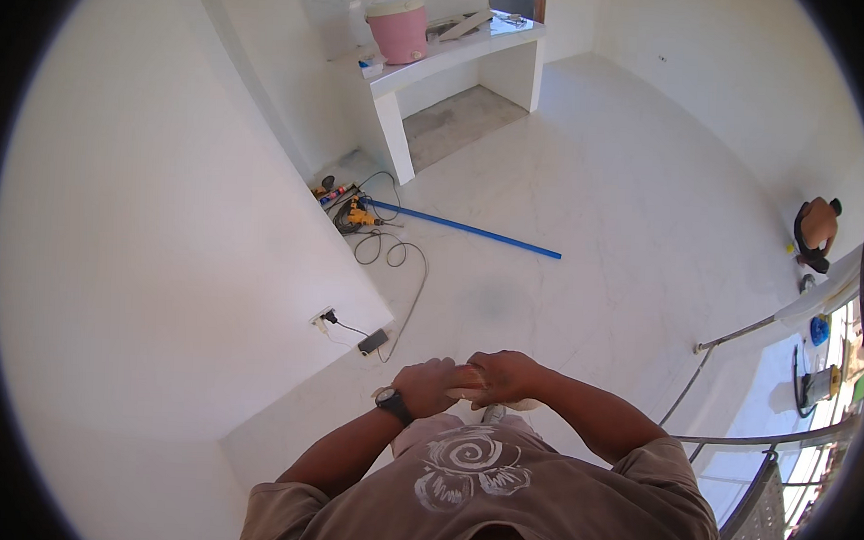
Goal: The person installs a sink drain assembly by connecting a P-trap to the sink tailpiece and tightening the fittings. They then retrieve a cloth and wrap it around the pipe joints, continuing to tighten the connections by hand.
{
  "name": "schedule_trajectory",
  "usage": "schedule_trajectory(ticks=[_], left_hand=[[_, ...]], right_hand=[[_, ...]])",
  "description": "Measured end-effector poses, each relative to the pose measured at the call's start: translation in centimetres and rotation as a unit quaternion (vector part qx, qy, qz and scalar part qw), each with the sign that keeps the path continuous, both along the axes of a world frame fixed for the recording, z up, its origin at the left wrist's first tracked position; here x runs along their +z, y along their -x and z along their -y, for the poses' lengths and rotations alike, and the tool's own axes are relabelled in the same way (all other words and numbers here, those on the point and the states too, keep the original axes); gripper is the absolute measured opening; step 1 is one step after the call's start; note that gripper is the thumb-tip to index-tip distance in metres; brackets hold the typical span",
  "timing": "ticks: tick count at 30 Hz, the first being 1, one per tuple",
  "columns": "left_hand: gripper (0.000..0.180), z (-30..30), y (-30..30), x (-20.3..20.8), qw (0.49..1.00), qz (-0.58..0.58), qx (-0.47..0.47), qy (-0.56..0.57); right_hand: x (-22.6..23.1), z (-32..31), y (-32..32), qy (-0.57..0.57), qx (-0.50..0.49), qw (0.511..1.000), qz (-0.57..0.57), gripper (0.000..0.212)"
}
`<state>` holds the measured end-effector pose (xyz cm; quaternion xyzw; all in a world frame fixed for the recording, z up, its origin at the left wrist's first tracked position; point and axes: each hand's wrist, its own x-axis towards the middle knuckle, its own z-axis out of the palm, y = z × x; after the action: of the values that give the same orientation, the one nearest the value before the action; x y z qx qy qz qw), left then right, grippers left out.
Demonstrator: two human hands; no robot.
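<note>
Both hands meet in front of my body, close together over the pale floor. My left hand (428,386), with a dark watch on its wrist, is closed at one side of a small pale and reddish thing (467,380). From the other side my right hand (506,375) curls its fingers over the same thing. Its kind cannot be made out, since the fingers cover most of it. Some whitish material shows just below the hands.
A white wall (158,213) stands at left, with a black plug (329,316) in its socket. Ahead lie a yellow power drill (361,213), cords and a blue pipe (471,232). A pink cooler (398,33) tops a white counter (389,135). Another person (818,231) crouches far right, beyond a metal railing (734,335).
</note>
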<state>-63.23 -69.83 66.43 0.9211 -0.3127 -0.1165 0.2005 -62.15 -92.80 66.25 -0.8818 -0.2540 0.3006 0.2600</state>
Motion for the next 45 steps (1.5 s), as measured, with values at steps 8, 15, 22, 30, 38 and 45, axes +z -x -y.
schedule_trajectory(ticks=[8,15,22,30,38,45], left_hand=[[0.036,2.6,-20.3,-4.9,0.995,-0.074,0.045,-0.042],[0.021,2.0,-38.2,-5.8,0.991,-0.130,0.028,-0.007],[0.040,-0.5,-52.6,-4.2,0.971,-0.218,-0.042,0.088],[0.040,-2.5,-66.0,-1.4,0.992,-0.113,-0.022,-0.050],[0.043,-4.3,-79.5,1.4,0.989,-0.120,0.062,-0.062],[0.058,-8.1,-86.5,-4.4,0.773,-0.455,0.275,0.346]], right_hand=[[-5.1,1.6,-19.7,0.099,0.054,0.981,0.160,0.022],[-6.1,0.1,-37.0,0.047,-0.050,0.996,0.059,0.038],[-3.2,-2.1,-51.2,0.136,-0.001,0.984,0.114,0.027],[-3.6,-1.3,-70.0,-0.132,0.104,0.982,-0.084,0.032],[0.0,-5.3,-84.8,-0.033,0.139,0.969,-0.200,0.028],[-2.4,-11.5,-94.2,0.047,0.237,0.965,0.104,0.058]])
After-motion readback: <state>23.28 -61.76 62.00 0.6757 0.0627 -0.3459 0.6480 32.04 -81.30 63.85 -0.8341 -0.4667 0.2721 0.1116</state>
